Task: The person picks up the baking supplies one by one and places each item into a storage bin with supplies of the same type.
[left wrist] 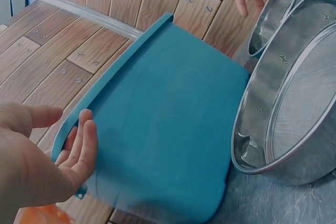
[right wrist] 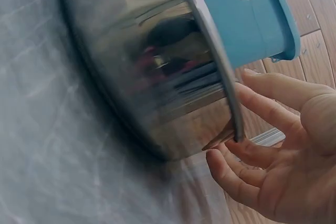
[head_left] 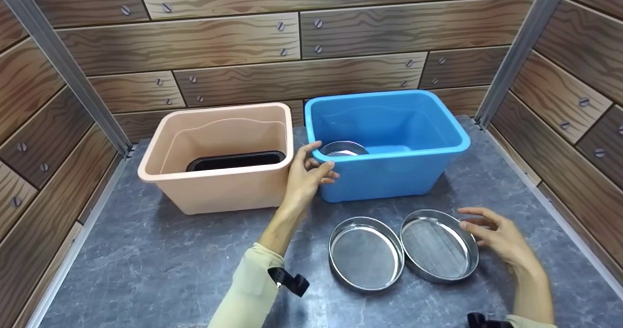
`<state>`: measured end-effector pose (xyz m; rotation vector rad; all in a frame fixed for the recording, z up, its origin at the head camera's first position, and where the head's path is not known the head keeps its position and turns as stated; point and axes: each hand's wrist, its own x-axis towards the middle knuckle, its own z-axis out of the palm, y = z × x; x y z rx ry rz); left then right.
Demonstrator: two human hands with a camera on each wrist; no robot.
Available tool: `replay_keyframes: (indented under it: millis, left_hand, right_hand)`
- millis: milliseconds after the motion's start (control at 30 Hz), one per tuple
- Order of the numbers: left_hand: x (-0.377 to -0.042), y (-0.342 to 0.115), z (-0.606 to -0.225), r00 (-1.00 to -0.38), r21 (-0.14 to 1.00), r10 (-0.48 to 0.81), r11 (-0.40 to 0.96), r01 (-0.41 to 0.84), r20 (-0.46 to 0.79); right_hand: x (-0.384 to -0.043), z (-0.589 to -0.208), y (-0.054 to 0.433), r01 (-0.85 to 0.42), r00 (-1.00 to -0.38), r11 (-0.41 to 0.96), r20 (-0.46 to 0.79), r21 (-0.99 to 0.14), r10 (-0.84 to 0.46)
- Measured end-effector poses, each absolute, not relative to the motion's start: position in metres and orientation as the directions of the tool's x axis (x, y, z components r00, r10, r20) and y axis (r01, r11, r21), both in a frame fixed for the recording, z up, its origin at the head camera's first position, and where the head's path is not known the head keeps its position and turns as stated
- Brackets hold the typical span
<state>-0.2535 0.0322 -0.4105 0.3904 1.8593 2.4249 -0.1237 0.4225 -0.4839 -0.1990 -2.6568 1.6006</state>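
Observation:
My left hand (head_left: 305, 174) is at the near left corner of the blue bin (head_left: 379, 179), fingers loosely bent around its rim with thumb and fingers apart. Inside that bin, a round metal sieve (head_left: 343, 148) shows partly above the front wall. Two more round metal sieves lie flat on the table side by side, a left sieve (head_left: 366, 255) and a right sieve (head_left: 438, 245), with fine mesh bottoms. My right hand (head_left: 501, 238) is at the right sieve's outer rim, fingers spread and slightly bent; in the right wrist view, fingertips (right wrist: 215, 158) lie close against the rim.
Left of the blue bin stands a peach-coloured bin (head_left: 219, 191) with a black object (head_left: 236, 161) in it, partly hidden by the front wall. Wood-patterned walls (head_left: 233, 45) enclose the grey marbled table (head_left: 160, 269) at the back and sides.

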Motion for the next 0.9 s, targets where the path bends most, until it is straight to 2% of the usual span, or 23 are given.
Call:
replay_keyframes:
  millis: [367,600,900]
  left_hand:
    - [-0.256,0.033,-0.413,-0.97,0.943,0.226,-0.333,0.013,0.093]
    - [-0.258,0.034,-0.417,-0.974,0.945,0.208,-0.328,0.013,0.085]
    - [-0.26,0.038,-0.419,-0.98,0.939,0.176,-0.342,0.026,0.091]
  right_hand:
    - [-0.125,-0.492,0.423,0.155,-0.986,0.491,-0.103,-0.857,0.133]
    - [-0.13,-0.495,0.422,0.167,-0.984,0.504,-0.111,-0.847,0.138]
    - [-0.132,-0.498,0.421,0.171,-0.982,0.447,-0.114,-0.878,0.151]
